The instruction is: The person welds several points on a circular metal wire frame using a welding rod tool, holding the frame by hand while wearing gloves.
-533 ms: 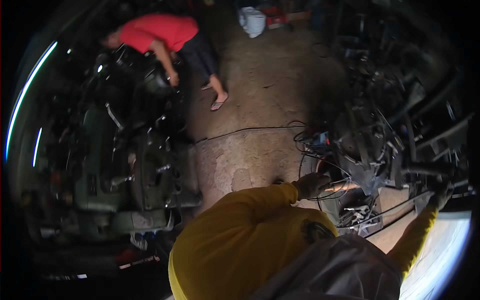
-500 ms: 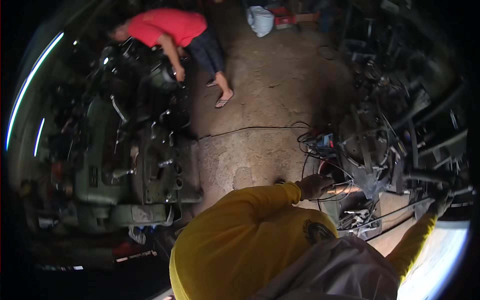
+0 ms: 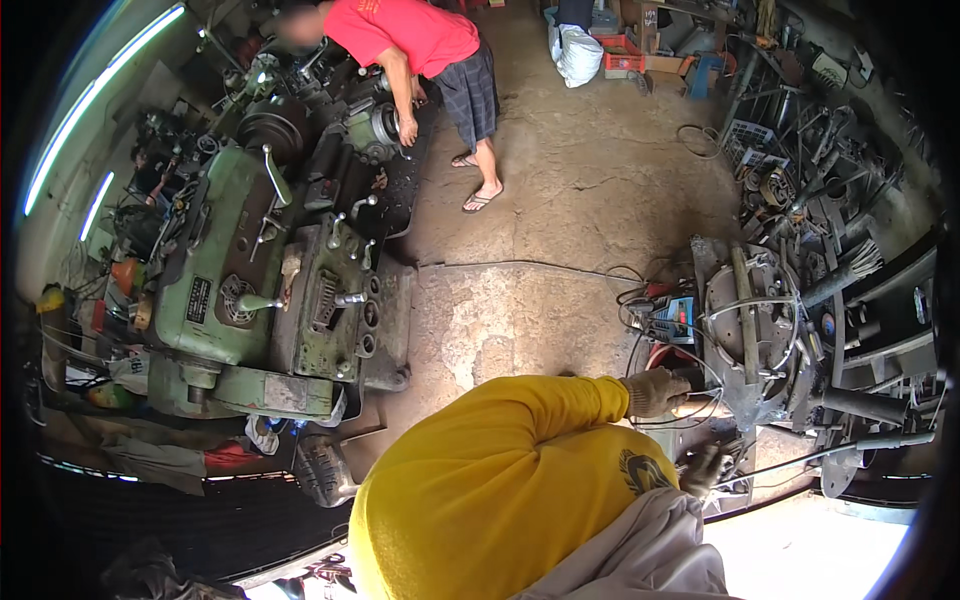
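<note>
My left hand [image 3: 655,392], in a brown work glove under a yellow sleeve, is closed against a dark object beside the metal stand. What it holds is partly hidden. Lower down, my right hand [image 3: 705,470] is gloved and smeared by motion, so its fingers do not read clearly. It is next to a jumble of metal tools [image 3: 735,450] and the near end of a long dark rod [image 3: 820,462]. Just beyond my left hand are thin black cables [image 3: 635,320], a blue and red box-shaped device [image 3: 672,316] and a round metal frame [image 3: 750,310].
A green lathe [image 3: 225,270] fills the left side. A person in a red shirt [image 3: 405,35] bends over its far end. One cable [image 3: 520,263] crosses the concrete floor. A white sack [image 3: 578,55] and red crate [image 3: 620,52] stand far back; scrap metal [image 3: 800,180] crowds the right.
My right hand has drawn back from the far right, by the pipe, toward my body. My left hand stays beside the stand. The view has shifted and brightened.
</note>
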`<state>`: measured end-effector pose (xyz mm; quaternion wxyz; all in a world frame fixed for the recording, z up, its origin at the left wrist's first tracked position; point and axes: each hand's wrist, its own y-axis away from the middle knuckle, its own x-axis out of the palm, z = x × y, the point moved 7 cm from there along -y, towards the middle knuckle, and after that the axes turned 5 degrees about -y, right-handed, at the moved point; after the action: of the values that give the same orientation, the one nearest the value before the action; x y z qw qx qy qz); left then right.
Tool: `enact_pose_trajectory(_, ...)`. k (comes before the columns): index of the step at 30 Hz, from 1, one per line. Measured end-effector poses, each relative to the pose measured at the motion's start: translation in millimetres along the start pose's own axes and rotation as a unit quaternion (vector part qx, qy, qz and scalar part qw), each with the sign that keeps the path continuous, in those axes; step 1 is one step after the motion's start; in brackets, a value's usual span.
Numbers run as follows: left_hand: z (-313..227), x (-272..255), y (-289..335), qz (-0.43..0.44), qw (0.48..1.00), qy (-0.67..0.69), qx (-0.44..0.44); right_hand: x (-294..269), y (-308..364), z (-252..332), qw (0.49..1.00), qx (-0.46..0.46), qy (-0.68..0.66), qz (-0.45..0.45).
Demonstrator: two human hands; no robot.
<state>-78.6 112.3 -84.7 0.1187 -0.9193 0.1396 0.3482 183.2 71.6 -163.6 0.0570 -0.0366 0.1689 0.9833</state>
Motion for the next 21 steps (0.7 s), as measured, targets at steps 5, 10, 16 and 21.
enact_pose_trajectory(5, -16, -23, -2, 0.001, 0.999, -0.020, 0.043, 72, -3, -35, 0.953, -0.179, 0.151, 0.193)
enact_pose_trajectory(10, -6, -7, 8, -0.049, 0.961, -0.147, 0.227, 136, 22, 28, 0.954, 0.025, 0.135, 0.267)
enact_pose_trajectory(16, 1, -40, -3, 0.013, 0.995, 0.097, -0.006, 143, 37, 66, 0.965, 0.172, 0.104, 0.167)
enact_pose_trajectory(21, -25, -64, 5, -0.021, 0.992, -0.118, 0.044, 154, 25, 42, 0.968, 0.112, -0.017, 0.224)
